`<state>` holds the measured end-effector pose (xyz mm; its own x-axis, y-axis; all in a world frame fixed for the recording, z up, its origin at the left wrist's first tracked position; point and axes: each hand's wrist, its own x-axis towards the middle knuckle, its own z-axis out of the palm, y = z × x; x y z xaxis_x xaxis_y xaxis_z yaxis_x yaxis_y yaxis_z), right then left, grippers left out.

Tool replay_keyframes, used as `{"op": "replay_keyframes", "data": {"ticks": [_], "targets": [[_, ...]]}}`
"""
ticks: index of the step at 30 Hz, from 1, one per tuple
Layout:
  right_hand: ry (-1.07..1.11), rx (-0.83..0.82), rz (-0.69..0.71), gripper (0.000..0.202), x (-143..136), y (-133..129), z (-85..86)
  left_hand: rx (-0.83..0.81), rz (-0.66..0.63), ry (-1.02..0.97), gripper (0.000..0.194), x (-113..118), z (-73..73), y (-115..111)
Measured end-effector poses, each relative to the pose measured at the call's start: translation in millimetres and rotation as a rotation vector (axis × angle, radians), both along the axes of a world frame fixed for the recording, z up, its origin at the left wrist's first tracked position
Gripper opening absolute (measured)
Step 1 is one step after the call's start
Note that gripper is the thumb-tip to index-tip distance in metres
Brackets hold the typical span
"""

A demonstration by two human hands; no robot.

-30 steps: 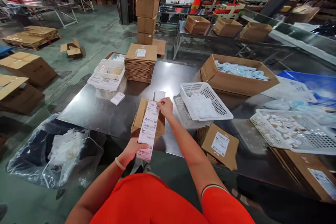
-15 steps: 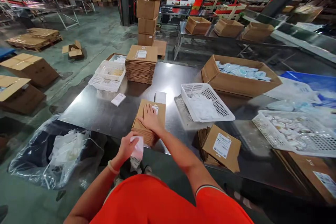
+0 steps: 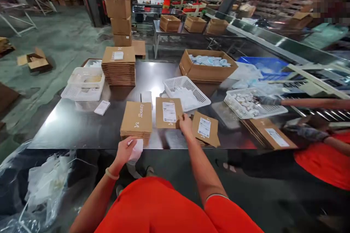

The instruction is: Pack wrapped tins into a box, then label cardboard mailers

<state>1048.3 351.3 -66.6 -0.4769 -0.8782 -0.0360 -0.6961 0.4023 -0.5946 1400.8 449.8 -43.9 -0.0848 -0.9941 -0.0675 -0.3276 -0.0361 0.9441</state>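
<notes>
Since the earlier frame, our labelled carton has moved off the stack of flat cartons to its right side, and our view has turned to the right. At left, the white trays sit on the metal table, with the small paper pad near them. Our left hand still pinches the label strip between thumb and fingers, at the front edge of the stack. Our right hand, which was spread flat on the stack before, now pinches the right edge of the labelled carton. Whether this carton touches the table, we cannot tell. Just beside it, on the right, we see the pile of labelled cartons, and behind is the white basket with white packets. Farther right, a co-worker has come into view, one gloved hand at the basket of small items.
</notes>
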Motion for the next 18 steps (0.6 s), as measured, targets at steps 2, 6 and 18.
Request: {"op": "replay_keyframes", "data": {"ticks": [2,6,18], "targets": [[-0.006,-0.027,-0.179,0.036,-58.7,24.3,2.8,0.071,-0.033,0.019,0.035,12.2,1.1,4.9],[0.061,0.162,-0.458,0.054,-127.6,58.3,19.1,0.230,-0.118,0.195,0.062,24.8,10.9,17.2],[-0.916,0.069,0.985,0.033,183.9,109.1,23.6,0.156,0.382,0.712,0.065,34.6,45.5,4.9]]}}
